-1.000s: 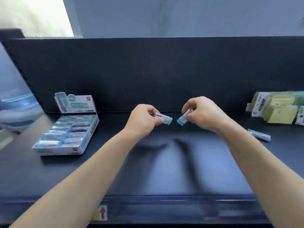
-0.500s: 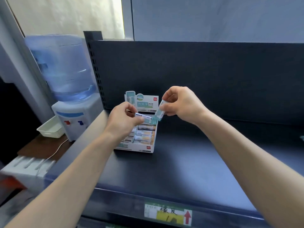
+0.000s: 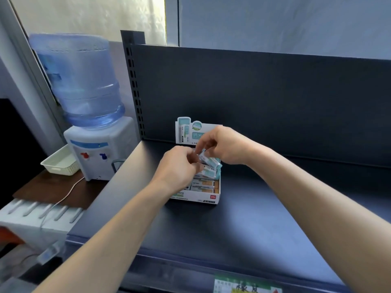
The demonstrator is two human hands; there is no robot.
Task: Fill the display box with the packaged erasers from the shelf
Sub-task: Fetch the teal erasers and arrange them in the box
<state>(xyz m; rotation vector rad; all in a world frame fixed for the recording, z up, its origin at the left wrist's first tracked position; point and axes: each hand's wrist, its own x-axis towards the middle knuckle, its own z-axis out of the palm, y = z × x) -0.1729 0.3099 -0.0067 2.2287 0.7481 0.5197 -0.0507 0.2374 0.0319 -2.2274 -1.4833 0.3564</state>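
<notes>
Head view: both hands hang over the display box (image 3: 208, 196) on the shelf (image 3: 243, 218); the right hand (image 3: 224, 145) pinches an upper eraser (image 3: 206, 158), the left hand (image 3: 179, 169) a lower eraser (image 3: 209, 172); both long axes slant down-right, directly above the box's rear rows, the right hand's nearer the back.

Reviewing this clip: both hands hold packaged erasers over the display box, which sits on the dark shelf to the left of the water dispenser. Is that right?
Not quite. In the head view the display box sits to the right of the water dispenser, not left. The rest holds: left hand and right hand hold packaged erasers over it on the dark shelf.
</notes>
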